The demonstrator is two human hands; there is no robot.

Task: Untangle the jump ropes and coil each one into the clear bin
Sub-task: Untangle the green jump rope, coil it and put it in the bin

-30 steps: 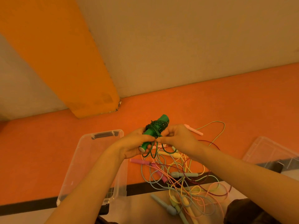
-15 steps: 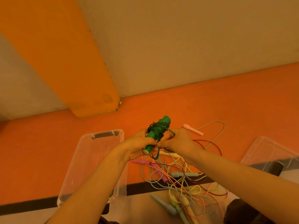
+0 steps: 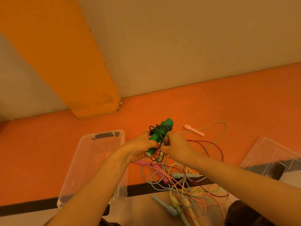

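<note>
**Above the orange floor, a green rope being wound round its handles**

Over the orange floor [image 3: 228, 98], just in front of the person, both hands are meeting at one green jump rope [image 3: 160, 132]. The left hand [image 3: 140, 148] is gripping the lower part of the green handles, fingers curled round them, the pale end cap poking out beneath the palm. The right hand [image 3: 175, 146] is pinching the green cord close against the handles, its fingers bent tight on the strand. Most of that cord is sitting in a dark bundle wound about the upper half of the handles, which are tilting up and away toward the wall; a short loop is hanging loose below the two hands.

Down on the floor, beneath and to the right of the hands, the tangle of other ropes [image 3: 187, 185] is lying in a heap: pale blue, yellow, pink and dark red cords crossing one another, with several handles sticking out. A pink handle [image 3: 193, 130] is lying apart from the heap, nearer the wall, with a light green cord looping past it.

The clear bin [image 3: 91, 160] is standing to the left, under the left forearm; I am seeing no rope in it. A second clear container [image 3: 268, 154] is sitting at the far right, by the edge of view. An orange pillar [image 3: 65, 62] is rising against the beige wall behind.
</note>
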